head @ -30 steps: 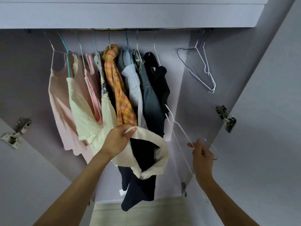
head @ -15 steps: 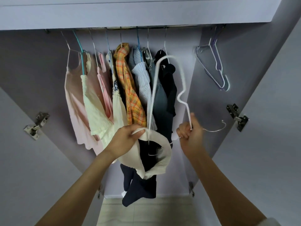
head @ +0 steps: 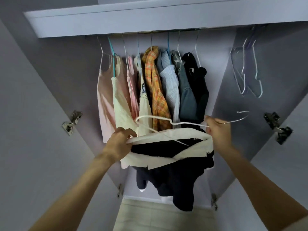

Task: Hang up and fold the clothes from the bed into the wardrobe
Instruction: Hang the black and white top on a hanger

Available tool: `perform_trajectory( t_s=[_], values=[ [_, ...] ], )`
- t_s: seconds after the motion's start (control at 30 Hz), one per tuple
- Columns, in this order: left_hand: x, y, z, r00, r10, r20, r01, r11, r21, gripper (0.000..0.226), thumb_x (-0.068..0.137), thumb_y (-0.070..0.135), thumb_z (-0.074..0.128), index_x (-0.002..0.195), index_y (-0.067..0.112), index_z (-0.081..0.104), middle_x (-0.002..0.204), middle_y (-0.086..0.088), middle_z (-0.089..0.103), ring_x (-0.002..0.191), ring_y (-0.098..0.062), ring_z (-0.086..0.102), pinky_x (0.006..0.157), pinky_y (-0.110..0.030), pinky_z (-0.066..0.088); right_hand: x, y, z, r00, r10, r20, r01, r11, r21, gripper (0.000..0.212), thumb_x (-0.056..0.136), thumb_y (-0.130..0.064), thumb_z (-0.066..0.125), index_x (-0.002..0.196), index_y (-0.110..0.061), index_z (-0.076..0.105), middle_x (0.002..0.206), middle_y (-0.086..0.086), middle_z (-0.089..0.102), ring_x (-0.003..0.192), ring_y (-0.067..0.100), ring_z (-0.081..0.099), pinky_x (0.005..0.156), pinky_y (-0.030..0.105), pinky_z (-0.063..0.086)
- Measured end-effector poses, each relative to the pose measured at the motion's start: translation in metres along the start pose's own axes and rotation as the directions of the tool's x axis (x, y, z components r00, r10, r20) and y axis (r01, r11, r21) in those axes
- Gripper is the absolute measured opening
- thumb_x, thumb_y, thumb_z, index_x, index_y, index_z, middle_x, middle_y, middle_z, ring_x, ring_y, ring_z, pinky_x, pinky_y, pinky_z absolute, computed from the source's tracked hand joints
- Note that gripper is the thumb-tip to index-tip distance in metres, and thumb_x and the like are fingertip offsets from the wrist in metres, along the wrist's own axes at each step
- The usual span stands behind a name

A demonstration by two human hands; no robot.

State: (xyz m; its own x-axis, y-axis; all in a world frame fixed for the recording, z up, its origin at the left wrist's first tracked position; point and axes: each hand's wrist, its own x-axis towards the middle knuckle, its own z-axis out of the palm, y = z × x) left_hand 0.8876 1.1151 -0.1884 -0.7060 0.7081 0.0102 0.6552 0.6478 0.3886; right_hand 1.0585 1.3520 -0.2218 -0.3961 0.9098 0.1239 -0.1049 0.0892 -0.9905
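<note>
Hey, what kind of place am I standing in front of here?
Most likely a home bedroom wardrobe, open. A row of clothes hangs inside, spare empty hangers hang to the right, and door hinges show on both sides. Your hands are fitting a white hanger into a dark garment.

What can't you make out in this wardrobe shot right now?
Head view only:
- Rail: mostly hidden behind the wardrobe's top panel.
- Dark garment: bunched, shape unclear.
- Hanger: far end hidden inside the white collar.
- Spare hangers: blurred, count unclear.
- Bed: out of frame.
</note>
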Motion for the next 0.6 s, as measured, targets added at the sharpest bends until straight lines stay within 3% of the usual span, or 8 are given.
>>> perform_trajectory(
  t_s=[0.1, 0.17, 0.3, 0.4, 0.47, 0.53, 0.6],
  values=[
    [0.0, 0.01, -0.009, 0.998, 0.004, -0.059, -0.017, 0.977, -0.213, 0.024, 0.087, 0.007, 0.057, 0.08, 0.029, 0.06, 0.081, 0.007, 0.06, 0.074, -0.007, 0.053, 0.058, -0.006, 0.038, 0.008, 0.004, 0.005, 0.984, 0.16, -0.079, -0.146, 0.976, 0.159, 0.043, 0.087, -0.008, 0.058, 0.05, -0.013, 0.037, 0.034, -0.009, 0.031, 0.033, 0.005, 0.029, 0.041, 0.019, 0.029],
    [0.001, 0.021, -0.015, 0.994, 0.029, -0.101, -0.064, 0.929, -0.366, 0.02, 0.088, 0.007, 0.057, 0.08, 0.025, 0.061, 0.078, 0.009, 0.062, 0.073, -0.002, 0.054, 0.06, -0.003, 0.037, 0.003, 0.013, 0.011, 0.972, 0.229, -0.046, -0.22, 0.964, 0.148, 0.039, 0.088, -0.006, 0.056, 0.054, -0.012, 0.038, 0.033, -0.01, 0.032, 0.032, 0.004, 0.029, 0.043, 0.022, 0.028],
    [-0.001, 0.049, -0.026, 0.986, 0.144, -0.087, -0.168, 0.804, -0.571, 0.012, 0.09, 0.002, 0.054, 0.09, 0.01, 0.062, 0.083, 0.007, 0.059, 0.079, -0.008, 0.054, 0.075, -0.018, 0.041, -0.004, 0.02, 0.033, 0.938, 0.288, 0.193, -0.342, 0.866, 0.365, 0.057, 0.093, -0.008, 0.048, 0.039, -0.018, 0.033, 0.032, -0.007, 0.025, 0.03, 0.007, 0.025, 0.04, 0.021, 0.028],
    [-0.006, 0.057, -0.04, 0.97, 0.205, -0.132, -0.242, 0.741, -0.626, 0.016, 0.09, -0.003, 0.051, 0.087, 0.011, 0.059, 0.083, 0.006, 0.056, 0.076, -0.003, 0.051, 0.073, -0.015, 0.04, -0.005, 0.011, 0.054, 0.923, 0.241, 0.3, -0.361, 0.812, 0.459, 0.066, 0.095, -0.01, 0.045, 0.031, -0.022, 0.036, 0.032, -0.006, 0.024, 0.031, 0.008, 0.024, 0.037, 0.018, 0.028],
    [-0.009, 0.058, -0.054, 0.966, 0.193, -0.175, -0.26, 0.681, -0.684, 0.019, 0.09, -0.005, 0.051, 0.086, 0.012, 0.06, 0.084, 0.003, 0.058, 0.078, -0.004, 0.052, 0.073, -0.017, 0.041, -0.01, 0.015, 0.067, 0.923, 0.243, 0.299, -0.355, 0.837, 0.416, 0.062, 0.093, -0.012, 0.052, 0.034, -0.024, 0.039, 0.035, -0.008, 0.028, 0.033, 0.006, 0.028, 0.039, 0.018, 0.027],
    [-0.014, 0.055, -0.069, 0.956, 0.202, -0.213, -0.293, 0.644, -0.707, 0.021, 0.089, -0.006, 0.053, 0.087, 0.013, 0.062, 0.085, 0.004, 0.062, 0.081, -0.007, 0.056, 0.075, -0.018, 0.043, -0.016, 0.024, 0.077, 0.933, 0.232, 0.275, -0.303, 0.918, 0.255, 0.052, 0.091, -0.015, 0.057, 0.041, -0.022, 0.045, 0.037, -0.01, 0.037, 0.036, 0.004, 0.036, 0.043, 0.019, 0.031],
    [-0.019, 0.045, -0.082, 0.939, 0.204, -0.278, -0.333, 0.746, -0.577, 0.027, 0.086, -0.007, 0.056, 0.084, 0.019, 0.064, 0.08, 0.013, 0.063, 0.077, -0.001, 0.057, 0.073, -0.01, 0.041, -0.018, 0.031, 0.084, 0.956, 0.187, 0.228, -0.208, 0.975, 0.074, 0.044, 0.091, -0.019, 0.058, 0.05, -0.013, 0.043, 0.041, -0.006, 0.042, 0.043, 0.009, 0.041, 0.048, 0.024, 0.033]
  ],
)
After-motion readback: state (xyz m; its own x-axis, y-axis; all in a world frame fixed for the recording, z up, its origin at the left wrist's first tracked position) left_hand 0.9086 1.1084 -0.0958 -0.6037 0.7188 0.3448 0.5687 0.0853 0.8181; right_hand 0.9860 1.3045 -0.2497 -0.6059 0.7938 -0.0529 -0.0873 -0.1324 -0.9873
